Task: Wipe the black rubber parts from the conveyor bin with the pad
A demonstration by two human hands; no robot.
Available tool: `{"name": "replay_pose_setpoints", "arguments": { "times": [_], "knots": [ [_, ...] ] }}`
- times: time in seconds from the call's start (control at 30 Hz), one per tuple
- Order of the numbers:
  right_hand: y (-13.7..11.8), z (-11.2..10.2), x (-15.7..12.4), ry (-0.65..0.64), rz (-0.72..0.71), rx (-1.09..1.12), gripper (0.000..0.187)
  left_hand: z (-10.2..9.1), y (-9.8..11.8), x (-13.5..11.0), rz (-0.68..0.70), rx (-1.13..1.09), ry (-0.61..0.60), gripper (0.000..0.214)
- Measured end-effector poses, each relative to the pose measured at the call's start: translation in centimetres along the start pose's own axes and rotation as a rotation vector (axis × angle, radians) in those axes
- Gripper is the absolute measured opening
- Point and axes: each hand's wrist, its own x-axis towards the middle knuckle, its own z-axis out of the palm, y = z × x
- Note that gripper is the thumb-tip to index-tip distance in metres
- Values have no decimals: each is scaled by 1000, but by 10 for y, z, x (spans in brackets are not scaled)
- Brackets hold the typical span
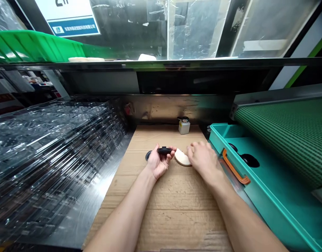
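My left hand (158, 161) is turned palm up and closed on a black round plastic part (164, 150), seen almost edge-on with a small tab on top. Another dark round piece (148, 155) lies on the cardboard, partly behind that hand. A pale round pad (182, 158) rests on the cardboard between the hands. At its right edge is my right hand (202, 156), palm down with bent fingers. Its fingertips are hidden and slightly blurred, so I cannot tell whether it grips the pad.
A cardboard sheet (173, 206) covers the bench, with a small white bottle (184, 126) at its far end. Stacked clear plastic trays (58, 150) stand left. On the right, a teal bin (271, 210) with black parts sits beside a green conveyor belt (289, 122). A shelf edge (161, 64) crosses above.
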Motion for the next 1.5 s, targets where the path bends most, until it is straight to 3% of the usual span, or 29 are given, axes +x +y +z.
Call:
{"name": "replay_pose_setpoints", "arguments": {
  "times": [0.1, 0.17, 0.23, 0.33, 0.4, 0.47, 0.6, 0.8, 0.93, 1.07, 1.23, 1.5],
  "knots": [
    [28, -8, 9, -182, 102, -64, 30, -1, -1, 2, 8, 30, 10, 56],
    [40, -9, 14, -304, 81, -12, 24, -2, -2, 4, 16, 79, 28, 54],
    [39, -9, 16, -247, -19, 109, 24, -4, -4, 7, 25, 155, 59, 53],
    [18, -11, 11, -43, -265, 405, 27, -6, -12, 11, 61, 303, 88, 54],
    [-1, -10, 3, -3, -412, 549, 28, -5, -20, 14, 108, 396, 108, 55],
    [-18, -6, -5, -4, -487, 557, 28, -3, -29, 15, 190, 481, 148, 52],
    [-28, 6, -12, 16, -422, 411, 28, 0, -42, 14, 325, 587, 218, 46],
    [-8, 6, -2, 3, -265, 331, 30, 1, -34, 12, 192, 548, 205, 60],
    [-11, 2, -4, 28, -384, 437, 27, 1, -31, 13, 137, 526, 283, 54],
    [-22, 7, -10, -11, -427, 388, 26, 3, -36, 14, 236, 578, 330, 41],
    [-13, 8, -6, -28, -313, 318, 25, 6, -38, 12, 189, 625, 297, 49],
    [-7, 2, -2, -78, -508, 556, 20, 5, -34, 13, 98, 718, 254, 51]
  ]
}}
